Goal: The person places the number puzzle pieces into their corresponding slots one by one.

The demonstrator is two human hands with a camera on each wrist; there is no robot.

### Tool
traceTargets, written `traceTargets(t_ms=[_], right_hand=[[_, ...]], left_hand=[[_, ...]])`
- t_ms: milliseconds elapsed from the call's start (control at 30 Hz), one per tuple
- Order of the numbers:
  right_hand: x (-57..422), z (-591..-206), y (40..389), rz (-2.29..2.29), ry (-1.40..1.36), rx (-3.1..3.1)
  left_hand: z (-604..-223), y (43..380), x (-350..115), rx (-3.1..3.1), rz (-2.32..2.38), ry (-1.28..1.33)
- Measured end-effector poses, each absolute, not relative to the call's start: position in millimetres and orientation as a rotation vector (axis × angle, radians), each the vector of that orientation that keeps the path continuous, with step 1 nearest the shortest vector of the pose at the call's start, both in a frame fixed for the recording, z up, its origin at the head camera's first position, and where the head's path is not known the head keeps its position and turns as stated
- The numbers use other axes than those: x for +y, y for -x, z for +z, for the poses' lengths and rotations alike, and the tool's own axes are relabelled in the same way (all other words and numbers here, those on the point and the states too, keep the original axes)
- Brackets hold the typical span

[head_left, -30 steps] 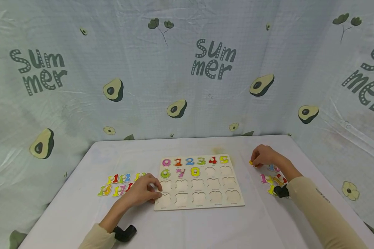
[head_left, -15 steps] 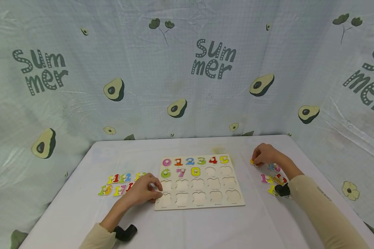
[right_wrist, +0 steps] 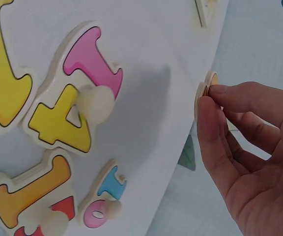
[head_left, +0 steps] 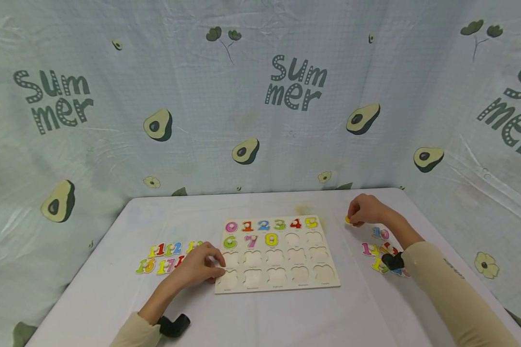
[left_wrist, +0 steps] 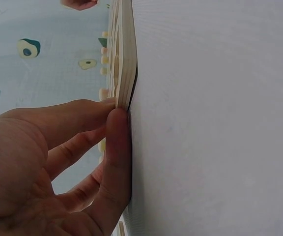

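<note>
My left hand (head_left: pixel 198 264) pinches the left edge of a wooden number puzzle board (head_left: pixel 289 287). In the left wrist view, thumb and finger meet at the board's edge (left_wrist: pixel 126 59). The board bears number pieces 0 to 8 in its top rows; its other recesses are bare. To the right of the board, my right hand (head_left: pixel 366 209) pinches a small yellow-orange puzzle piece (head_left: pixel 347 220) between thumb and fingers. In the right wrist view this piece (right_wrist: pixel 212 77) is seen edge-on above the table, so its number is hidden.
Loose number pieces lie left of the board, among them a 12 piece (head_left: pixel 173 248) and a 17 piece (head_left: pixel 165 265), partly behind my left hand. At the right lie a 10 piece (head_left: pixel 380 233), a 14 piece (right_wrist: pixel 97 101) and others, partly under my right forearm.
My right hand has moved slightly away from me with the yellow-orange puzzle piece, baring more of the 10 piece. The left hand keeps its place on the board's edge.
</note>
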State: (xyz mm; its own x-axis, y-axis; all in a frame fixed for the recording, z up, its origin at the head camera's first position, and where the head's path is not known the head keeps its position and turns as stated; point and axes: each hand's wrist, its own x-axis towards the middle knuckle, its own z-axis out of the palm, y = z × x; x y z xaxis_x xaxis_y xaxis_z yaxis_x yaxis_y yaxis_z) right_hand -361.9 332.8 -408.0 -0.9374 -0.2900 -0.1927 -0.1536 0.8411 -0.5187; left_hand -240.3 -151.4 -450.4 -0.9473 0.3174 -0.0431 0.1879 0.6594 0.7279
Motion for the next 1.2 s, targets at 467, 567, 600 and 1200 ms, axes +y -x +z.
traceTargets(t_ms=[467, 567, 600, 1200], right_hand=[[303.7, -387.4, 356.1, -0.744, 0.472, 2.779], [296.3, -386.9, 355.8, -0.762, 0.488, 2.771], [293.7, -387.1, 355.9, -0.768, 0.485, 2.769], [256.5, -382.5, 346.7, -0.764, 0.524, 2.745]], left_hand=[[-450.6, 240.8, -152.3, 2.704, 1.183, -0.422], [-450.3, 240.8, -152.1, 2.703, 1.182, -0.428], [-450.1, 240.7, -152.0, 2.702, 1.182, -0.426], [-449.6, 235.0, -153.6, 2.684, 1.199, -0.457]])
